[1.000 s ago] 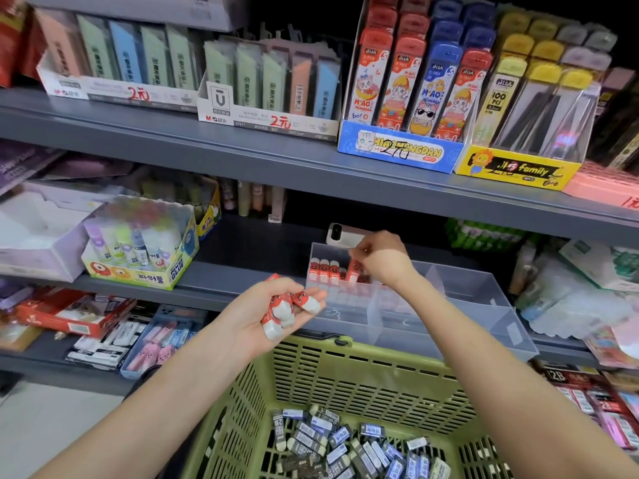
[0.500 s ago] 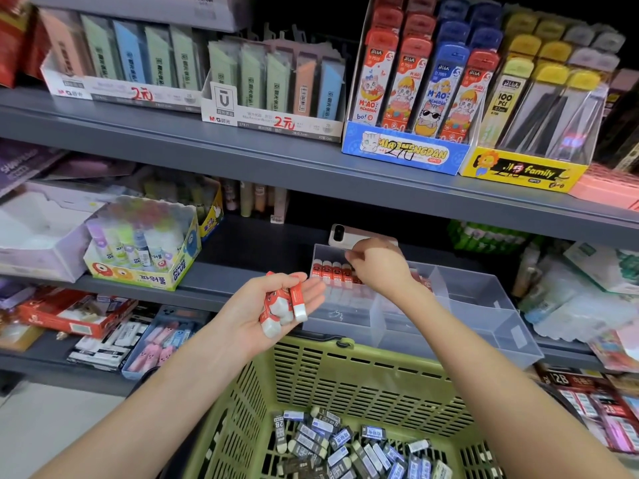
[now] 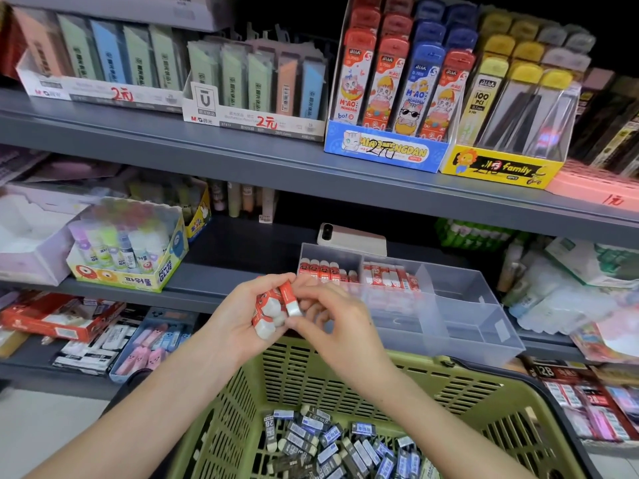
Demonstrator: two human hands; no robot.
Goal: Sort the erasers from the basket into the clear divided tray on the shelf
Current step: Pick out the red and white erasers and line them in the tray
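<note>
both left hand point(image 3: 235, 318) and right hand point(image 3: 340, 321) tight on red erasers point(image 3: 273, 311), phone point(image 3: 352, 239) behind tray point(image 3: 484, 326)

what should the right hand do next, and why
Probably the right hand, pinching one red eraser from the bunch in the left hand, should lift it free and carry it to the clear tray, where matching red erasers already stand in rows.

The grey shelf point(image 3: 242, 259) bears the clear divided tray point(image 3: 466, 305), a phone point(image 3: 352, 238) and a glue box point(image 3: 128, 276).
</note>
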